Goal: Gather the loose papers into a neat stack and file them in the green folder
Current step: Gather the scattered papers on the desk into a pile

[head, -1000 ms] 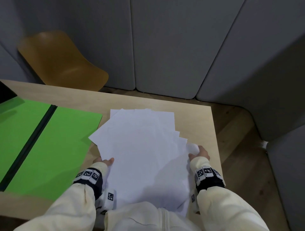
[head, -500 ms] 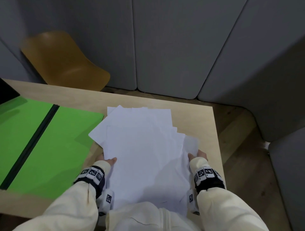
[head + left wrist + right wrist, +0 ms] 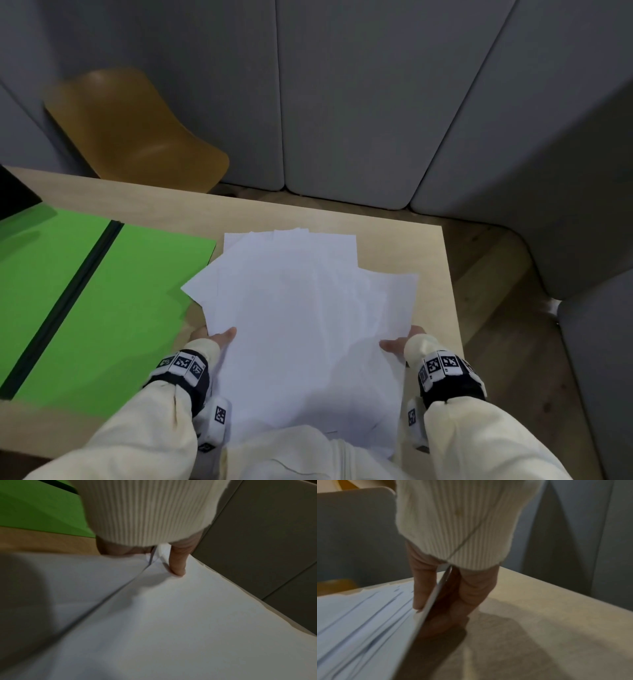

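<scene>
A fanned bundle of white papers (image 3: 301, 315) is lifted and tilted up over the wooden table (image 3: 404, 246), its sheets uneven at the far edge. My left hand (image 3: 219, 337) pinches the bundle's left edge, thumb on top (image 3: 177, 563), the other fingers hidden underneath. My right hand (image 3: 399, 346) pinches the right edge, with its thumb on top of the papers (image 3: 368, 622) and its fingers (image 3: 471, 599) below. The green folder (image 3: 102, 301) lies spread flat on the table to the left, a dark spine running down its middle.
A mustard-yellow chair (image 3: 137, 130) stands behind the table's far left side. Grey padded wall panels (image 3: 359, 102) close in the back and right. The table's right edge (image 3: 452, 291) drops to wooden floor.
Both hands have lifted and drawn the sheets closer together; the fan is narrower than a second ago, and the bundle's right edge now stands straighter.
</scene>
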Demonstrator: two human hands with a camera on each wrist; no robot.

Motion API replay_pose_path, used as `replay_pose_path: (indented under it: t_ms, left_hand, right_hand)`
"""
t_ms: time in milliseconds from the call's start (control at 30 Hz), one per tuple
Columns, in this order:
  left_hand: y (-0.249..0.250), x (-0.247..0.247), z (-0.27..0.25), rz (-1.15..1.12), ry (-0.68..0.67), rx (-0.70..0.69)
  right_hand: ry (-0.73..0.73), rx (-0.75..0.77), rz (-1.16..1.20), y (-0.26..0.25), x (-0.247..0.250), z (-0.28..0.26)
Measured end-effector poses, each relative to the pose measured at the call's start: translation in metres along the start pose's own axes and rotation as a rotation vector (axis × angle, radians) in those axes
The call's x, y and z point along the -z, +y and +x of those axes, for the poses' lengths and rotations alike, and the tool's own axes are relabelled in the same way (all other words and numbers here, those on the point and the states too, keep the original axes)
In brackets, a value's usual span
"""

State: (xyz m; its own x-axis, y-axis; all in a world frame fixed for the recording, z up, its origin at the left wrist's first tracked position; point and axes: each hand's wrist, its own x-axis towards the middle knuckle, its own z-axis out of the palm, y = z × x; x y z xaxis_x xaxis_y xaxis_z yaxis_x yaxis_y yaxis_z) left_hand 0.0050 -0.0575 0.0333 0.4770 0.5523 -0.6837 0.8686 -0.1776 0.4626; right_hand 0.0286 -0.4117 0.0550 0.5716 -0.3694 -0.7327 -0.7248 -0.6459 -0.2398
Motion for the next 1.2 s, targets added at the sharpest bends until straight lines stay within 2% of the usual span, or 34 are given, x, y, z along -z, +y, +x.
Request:
replay_pose_path:
  t_ms: [133, 267, 400, 500, 567, 700, 767, 833, 900, 967, 1067, 1133, 1200]
  left_hand:
    - [-0.001, 0.001, -0.004, -0.05, -0.045, 0.034]
    - [-0.002, 0.004, -0.004, -0.053, -0.061, 0.028]
    - [0.0, 0.004, -0.009, -0.031, -0.082, 0.009]
    - [0.0, 0.003, -0.006, -0.043, -0.057, 0.006]
    - [0.001, 0.003, -0.004, -0.049, -0.038, 0.006]
    - [0.003, -0.001, -0.006, -0.118, -0.074, 0.008]
    - [0.006, -0.002, -0.01, -0.104, -0.131, -0.009]
    - [0.008, -0.004, -0.012, -0.027, -0.174, -0.017]
    - [0.012, -0.006, -0.02, 0.041, -0.151, -0.019]
    - [0.014, -0.008, -0.025, 0.017, -0.122, -0.035]
    - [0.015, -0.009, -0.025, 0.005, -0.096, -0.035]
    - [0.016, -0.009, -0.023, -0.02, -0.074, -0.007]
    - [0.018, -0.012, -0.018, -0.104, -0.131, 0.026]
  right_hand:
    - [-0.034, -0.028, 0.045, -0.004, -0.003, -0.008]
    - [0.007, -0.028, 0.26, -0.003, -0.015, -0.004]
    - [0.266, 0.099, 0.62, 0.003, -0.013, 0.002]
    - [0.421, 0.153, 0.658, -0.003, 0.01, -0.011]
    - [0.542, 0.277, 0.602, -0.016, 0.032, -0.03]
    - [0.72, 0.674, 0.568, -0.05, 0.077, -0.075]
    - [0.755, 0.834, 0.673, -0.068, 0.097, -0.094]
    - [0.741, 0.902, 0.856, -0.084, 0.111, -0.108]
    - [0.725, 0.912, 0.979, -0.095, 0.115, -0.112]
    - [0.702, 0.864, 0.974, -0.099, 0.107, -0.109]
    - [0.638, 0.7, 0.801, -0.094, 0.077, -0.091]
    - [0.521, 0.598, 0.723, -0.083, 0.048, -0.073]
    - [0.417, 0.53, 0.667, -0.072, 0.02, -0.055]
